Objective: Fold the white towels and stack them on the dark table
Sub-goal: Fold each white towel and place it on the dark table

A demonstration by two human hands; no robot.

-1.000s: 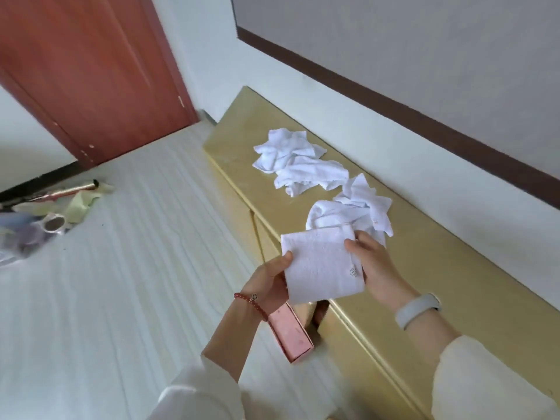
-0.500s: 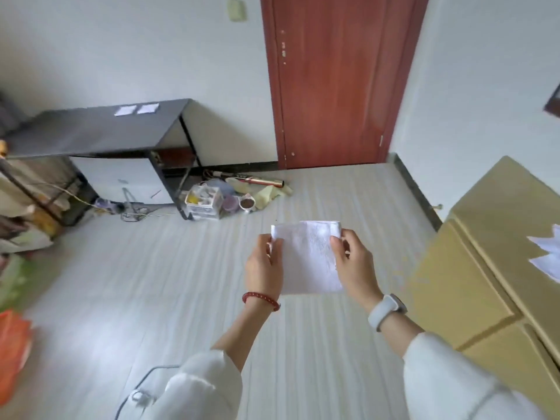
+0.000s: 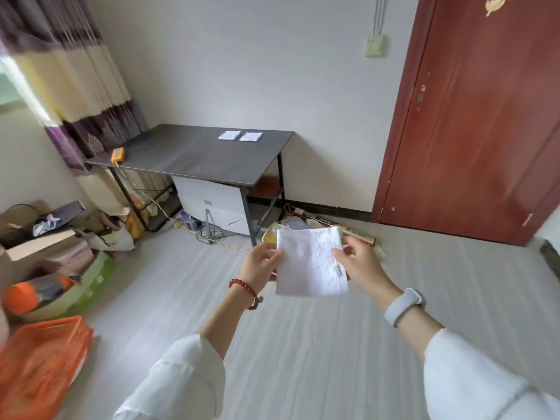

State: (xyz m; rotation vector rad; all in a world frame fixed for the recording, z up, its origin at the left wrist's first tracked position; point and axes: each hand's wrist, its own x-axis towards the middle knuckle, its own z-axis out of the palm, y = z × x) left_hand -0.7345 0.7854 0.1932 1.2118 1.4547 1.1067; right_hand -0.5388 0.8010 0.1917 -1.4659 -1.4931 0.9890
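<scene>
Head view: I see both hands raised in front of me over the pale floor [image 3: 303, 344], sharing one folded white towel [image 3: 310, 263]. Left hand [image 3: 262, 266] pinches the towel's left edge, thumb on the front face and the other fingers behind the cloth. Right hand [image 3: 360, 265] pinches the right edge the same way, thumb on front beside a small printed mark near the lower right corner. Both grips are closed on the cloth; the towel hangs between them as a flat, roughly square panel, slightly tilted, clear of the floor.

Left wrist carries a red bead bracelet [image 3: 245, 287]; right wrist carries a pale grey band [image 3: 404, 306]. Both sleeves are white.

Beyond the grip, up and to the left, stands the dark tabletop [image 3: 194, 156] against the far wall. Two folded white towels [image 3: 241, 136] lie on it side by side near its back right corner, just beside each other; whether they touch I cannot tell. An orange device [image 3: 117, 154] sits at the tabletop's left front edge, well apart from them. A white drawer unit [image 3: 212, 204] stands under the tabletop.

Right of the grip, a reddish-brown door [image 3: 485, 116]. Far left of the grip: a striped curtain [image 3: 75, 71], an orange crate [image 3: 39, 359] and blurred clutter on the floor.
</scene>
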